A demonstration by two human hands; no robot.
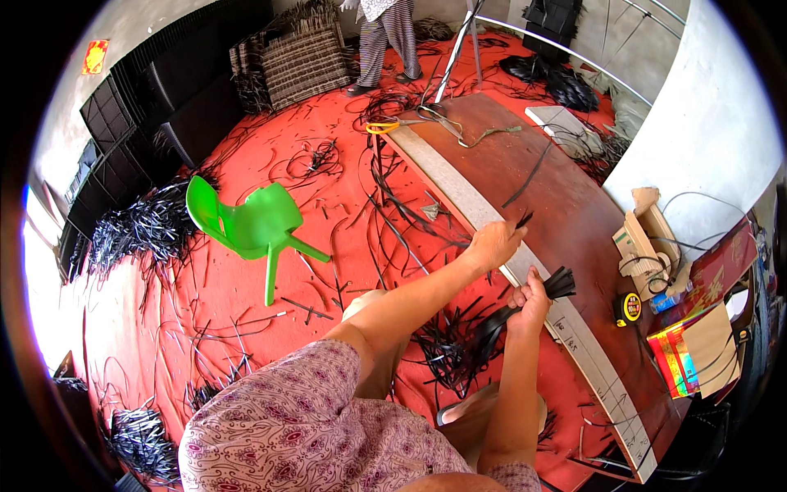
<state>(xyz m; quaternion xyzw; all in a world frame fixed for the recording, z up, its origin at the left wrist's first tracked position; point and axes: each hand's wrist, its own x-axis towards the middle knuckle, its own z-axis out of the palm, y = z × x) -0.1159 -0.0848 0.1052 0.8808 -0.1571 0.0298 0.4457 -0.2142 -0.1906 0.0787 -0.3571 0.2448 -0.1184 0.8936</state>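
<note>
Head view: black strips gripped at the table's edge

Both hands work at the tabletop's (578, 217) left edge, over the pale board (443, 176) lining it. Closed in a fist, the right hand (531, 303) grips a bundle of black strips (561, 284); their ends fan out over the surface and the rest hangs off its left edge, a hold that probably keeps loose lengths together. Farther along that edge, the left hand (494, 244) is curled shut, apparently pinching dark strip tips (525, 219). Orange-handled scissors (395, 126) rest at the far-left corner, perhaps parked clear of the bundle. A yellow-and-black tape measure (630, 308) stands toward the right edge, its face print too small to read. Handwritten marks run along the board's near half, possibly measurements. The red-and-yellow package (676, 361) carries bright print beside the near-right edge.
</note>
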